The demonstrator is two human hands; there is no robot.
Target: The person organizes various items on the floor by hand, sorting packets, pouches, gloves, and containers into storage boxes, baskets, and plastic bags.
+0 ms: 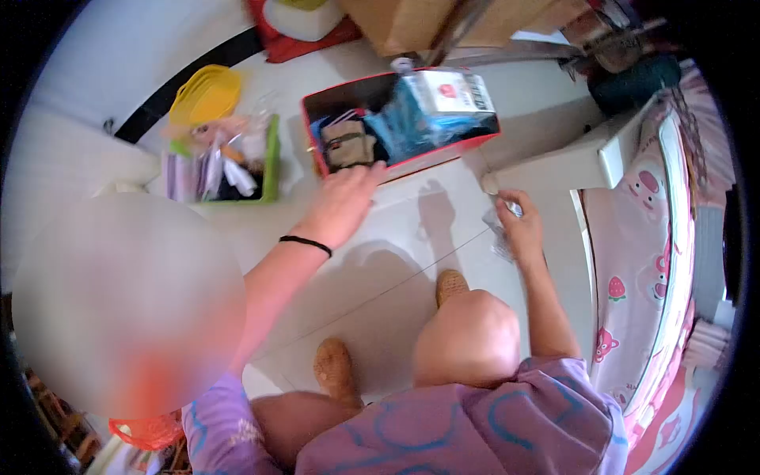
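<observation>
My left hand (342,207), with a black band on the wrist, reaches forward to the near edge of a red-rimmed storage box (427,162). Its fingers are slightly apart at the rim; whether they press on it I cannot tell. Just beyond them, inside the box, sits a khaki folded pouch (348,146). A blue plastic-wrapped pack (431,119) with a white label (453,91) fills the box's right side. To the right, above the floor, my right hand (520,229) is closed on a crumpled clear plastic bag (500,241).
Left of the box stands a green bin (273,162) with assorted items, a yellow collapsible basin (207,93) behind it. Cardboard (404,24) leans at the back. On the right is a pink cartoon-print cover (625,261). An orange bag (146,431) lies at lower left.
</observation>
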